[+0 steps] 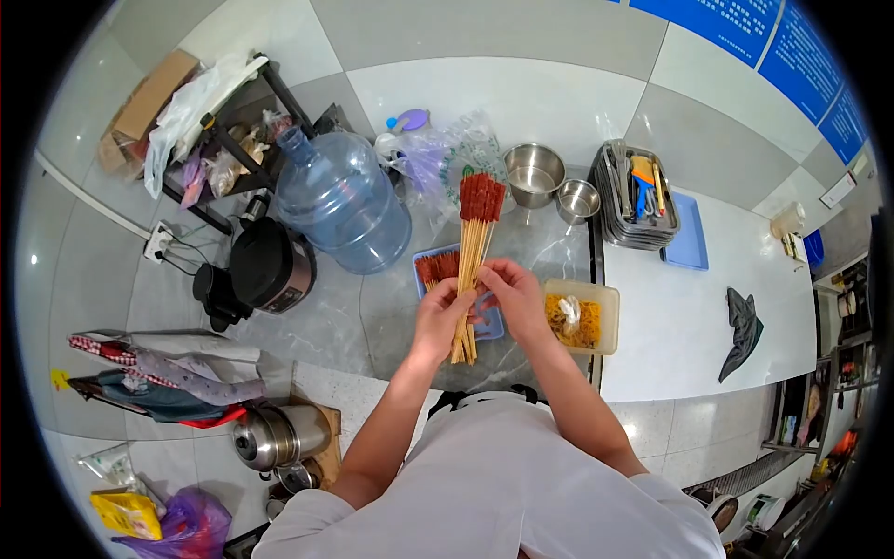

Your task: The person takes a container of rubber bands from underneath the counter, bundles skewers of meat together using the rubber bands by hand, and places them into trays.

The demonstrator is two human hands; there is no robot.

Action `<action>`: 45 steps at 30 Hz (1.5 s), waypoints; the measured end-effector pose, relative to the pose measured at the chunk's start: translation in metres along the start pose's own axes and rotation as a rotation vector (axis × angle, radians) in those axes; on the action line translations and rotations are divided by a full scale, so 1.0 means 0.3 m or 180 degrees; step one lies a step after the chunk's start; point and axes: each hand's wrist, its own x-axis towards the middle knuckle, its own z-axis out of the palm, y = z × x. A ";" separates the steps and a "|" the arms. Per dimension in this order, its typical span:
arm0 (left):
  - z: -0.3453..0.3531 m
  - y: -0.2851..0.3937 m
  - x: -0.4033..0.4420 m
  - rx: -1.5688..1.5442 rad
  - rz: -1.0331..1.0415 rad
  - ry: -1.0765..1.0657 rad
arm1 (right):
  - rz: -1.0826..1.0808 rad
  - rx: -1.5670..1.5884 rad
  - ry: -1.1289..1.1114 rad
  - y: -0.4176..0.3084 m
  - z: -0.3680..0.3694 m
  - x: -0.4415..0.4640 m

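Note:
A bundle of meat skewers (pixel 481 197) stands out from my hands, dark red meat at the far end and bare wooden sticks toward me. My left hand (pixel 441 315) is closed around the lower sticks. From the other side, the fingers of my right hand (pixel 514 291) are closed on the same sticks; some fingertips are hidden behind them. Below the bundle, a blue tray (pixel 494 328) lies on the grey counter, partly covered by my hands. More meat skewers (pixel 436 268) rest in that tray. Right of my right hand sits a plastic container (pixel 610 321) of yellow-orange food with a small white bag.
A large water bottle (pixel 349 200) stands on the left, beside a dark cooker (pixel 270 265). Two steel bowls (pixel 535 172) are at the back. Stacked metal trays (pixel 633 200) holding tools stand to the right, near a blue tray (pixel 686 233). A dark cloth-like item (pixel 741 331) lies farther right.

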 end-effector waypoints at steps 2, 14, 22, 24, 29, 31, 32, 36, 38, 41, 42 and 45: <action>-0.007 -0.004 0.004 -0.0050 -0.0020 -0.0073 | -0.0010 0.0094 0.0048 -0.003 -0.001 0.005; 0.001 -0.039 0.010 -0.0255 -0.0035 -0.0032 | -0.0214 -0.0155 0.0151 0.030 -0.007 0.027; 0.057 -0.015 0.022 -0.0363 -0.0037 0.0223 | -0.0308 -0.0445 0.0298 0.019 0.001 0.033; 0.040 -0.027 0.043 -0.0328 0.0051 0.0192 | -0.0371 -0.0497 0.0316 0.025 -0.005 0.035; 0.027 -0.018 0.058 -0.0269 0.0010 0.0167 | -0.0338 -0.0269 0.0263 -0.010 -0.012 0.024; 0.046 0.005 0.041 -0.0241 -0.0084 0.0076 | -0.0278 -0.0243 0.0203 -0.021 -0.021 0.021; 0.048 0.003 0.040 -0.0240 -0.0096 0.0059 | -0.0280 -0.0242 0.0224 -0.028 -0.029 0.019; 0.055 -0.003 0.037 -0.0126 0.0057 -0.0071 | -0.0285 -0.0310 0.0125 -0.028 -0.041 0.021; 0.066 -0.009 0.037 -0.0082 0.0079 -0.0073 | -0.0306 -0.0302 0.0154 -0.009 -0.047 0.029; 0.075 -0.022 0.031 0.0118 0.0235 0.0073 | -0.0354 -0.0437 0.0307 0.012 -0.052 0.035; 0.077 -0.024 0.031 0.0090 0.0250 0.0115 | -0.0347 -0.0411 0.0302 0.009 -0.052 0.033; 0.067 -0.026 0.042 -0.0020 0.0228 0.0071 | -0.0389 -0.0314 0.0296 0.000 -0.043 0.026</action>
